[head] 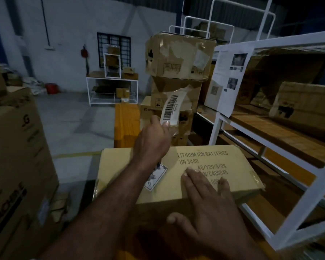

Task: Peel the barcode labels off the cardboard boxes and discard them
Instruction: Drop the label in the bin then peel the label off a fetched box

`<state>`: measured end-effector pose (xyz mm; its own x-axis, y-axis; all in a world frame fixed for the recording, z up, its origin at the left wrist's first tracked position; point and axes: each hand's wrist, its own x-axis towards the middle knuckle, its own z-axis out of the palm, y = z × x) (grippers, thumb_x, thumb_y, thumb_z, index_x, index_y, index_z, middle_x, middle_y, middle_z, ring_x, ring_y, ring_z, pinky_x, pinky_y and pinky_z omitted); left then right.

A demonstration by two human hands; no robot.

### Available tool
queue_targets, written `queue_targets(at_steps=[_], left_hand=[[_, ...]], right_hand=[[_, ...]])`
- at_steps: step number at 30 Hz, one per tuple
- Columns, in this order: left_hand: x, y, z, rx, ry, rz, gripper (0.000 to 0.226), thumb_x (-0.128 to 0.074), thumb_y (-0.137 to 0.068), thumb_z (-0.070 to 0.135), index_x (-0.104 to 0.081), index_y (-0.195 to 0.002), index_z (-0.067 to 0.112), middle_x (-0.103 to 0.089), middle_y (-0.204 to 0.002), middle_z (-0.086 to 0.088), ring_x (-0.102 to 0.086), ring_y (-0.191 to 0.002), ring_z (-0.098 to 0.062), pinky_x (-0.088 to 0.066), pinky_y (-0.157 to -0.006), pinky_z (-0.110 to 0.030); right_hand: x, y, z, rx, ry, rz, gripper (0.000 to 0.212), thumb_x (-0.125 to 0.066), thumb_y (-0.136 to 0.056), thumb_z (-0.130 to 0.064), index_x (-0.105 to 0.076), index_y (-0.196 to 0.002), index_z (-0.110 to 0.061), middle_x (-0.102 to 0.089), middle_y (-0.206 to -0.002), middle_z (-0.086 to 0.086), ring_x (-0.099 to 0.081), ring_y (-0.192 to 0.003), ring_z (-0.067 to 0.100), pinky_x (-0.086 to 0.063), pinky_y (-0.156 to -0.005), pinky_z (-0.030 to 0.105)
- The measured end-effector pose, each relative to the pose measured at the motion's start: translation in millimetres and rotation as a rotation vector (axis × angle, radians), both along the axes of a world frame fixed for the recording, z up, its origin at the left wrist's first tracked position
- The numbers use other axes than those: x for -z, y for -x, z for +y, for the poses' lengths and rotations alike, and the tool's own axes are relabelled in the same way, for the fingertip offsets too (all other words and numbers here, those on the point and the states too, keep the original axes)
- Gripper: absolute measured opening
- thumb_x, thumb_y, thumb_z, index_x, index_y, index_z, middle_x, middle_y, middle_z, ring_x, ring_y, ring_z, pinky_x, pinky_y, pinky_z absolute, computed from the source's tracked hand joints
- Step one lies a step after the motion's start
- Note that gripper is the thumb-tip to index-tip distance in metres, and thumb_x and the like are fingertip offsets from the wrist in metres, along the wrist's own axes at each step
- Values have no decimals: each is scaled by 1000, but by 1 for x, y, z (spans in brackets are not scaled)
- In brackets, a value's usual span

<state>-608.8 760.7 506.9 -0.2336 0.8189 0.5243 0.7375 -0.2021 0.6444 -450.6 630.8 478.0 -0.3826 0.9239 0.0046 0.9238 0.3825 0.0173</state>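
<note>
The left hand (154,139) pinches the barcode label (170,107) in its fingers, raised beyond the cardboard box (120,177). The right hand (210,203) lies flat, fingers released, bracing the box. Pulling slowly and low should keep the strip whole.

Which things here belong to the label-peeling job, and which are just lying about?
Job: barcode label pinched by left hand; lithium battery box under flat right hand; stacked boxes.
Lying about: white shelving; printed sheets; red container.
</note>
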Motion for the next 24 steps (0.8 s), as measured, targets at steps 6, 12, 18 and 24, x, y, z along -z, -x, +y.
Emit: queue_targets(at_steps=[6,12,18,24], left_hand=[[2,0,-6,23,-45,74,25,-37,-104,45,-42,-113,22,-65,-110,-2,-69,-80,-17,-61,-61,-40],[0,-3,-1,-10,2,44,29,-37,-104,43,-46,-113,17,-67,-107,-4,-67,-83,-20,-49,-54,-32],[-4,-6,-14,-39,30,-73,32,-38,-105,40,-51,-115,13,-69,-107,-5,-60,-81,-14,-29,-50,-19],[1,-11,-31,-4,-18,-23,28,-39,-104,42,-49,-108,17,-70,-102,-5,-64,-78,-14,-32,-48,-19]], right_hand=[[-3,10,45,70,-95,118,108,17,-67,-85,4,-155,-25,15,-162,-5,11,-149,14,5,-114,65],[4,23,44,-30,-126,147,102,4,-78,-82,6,-154,-15,18,-161,6,18,-148,21,9,-119,51],[35,-7,-8,-161,-220,275,72,-8,-89,-79,-31,-147,-42,-20,-157,-22,-19,-146,5,-24,-116,49],[10,-13,31,2,-168,190,103,-3,-67,-94,15,-151,-37,29,-156,-11,24,-145,19,14,-115,56]])
